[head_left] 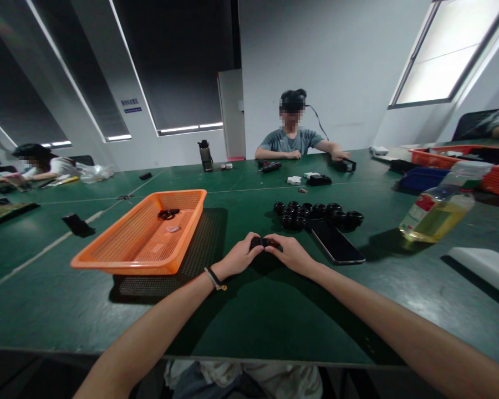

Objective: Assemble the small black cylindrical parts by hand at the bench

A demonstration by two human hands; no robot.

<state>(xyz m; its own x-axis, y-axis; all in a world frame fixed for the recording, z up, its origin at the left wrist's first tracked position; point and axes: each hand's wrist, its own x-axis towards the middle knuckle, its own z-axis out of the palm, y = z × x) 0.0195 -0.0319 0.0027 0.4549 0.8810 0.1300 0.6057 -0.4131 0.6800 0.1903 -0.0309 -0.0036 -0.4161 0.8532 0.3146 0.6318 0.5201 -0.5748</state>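
Note:
Between my two hands, just over the green table [233, 327], is a small black part [258, 242] whose kind I cannot make out. My left hand [240, 256] grips its left end between thumb and fingers. On its other end, my right hand [290, 252] is closed in a pinch. Fingers cover much of the part. Beyond my right hand sits a cluster of several black, round, ring-like parts [316, 213]. A dark-screened phone [336, 244] lies flat beside my right hand, its far end touching the cluster.
An orange mesh basket [120, 266] with a black coiled piece [167, 214] stands to the left. At right are a bottle of yellow liquid [436, 213] and a white object [488, 266]. Across the table sits a person [293, 138] near a power drill [270, 165].

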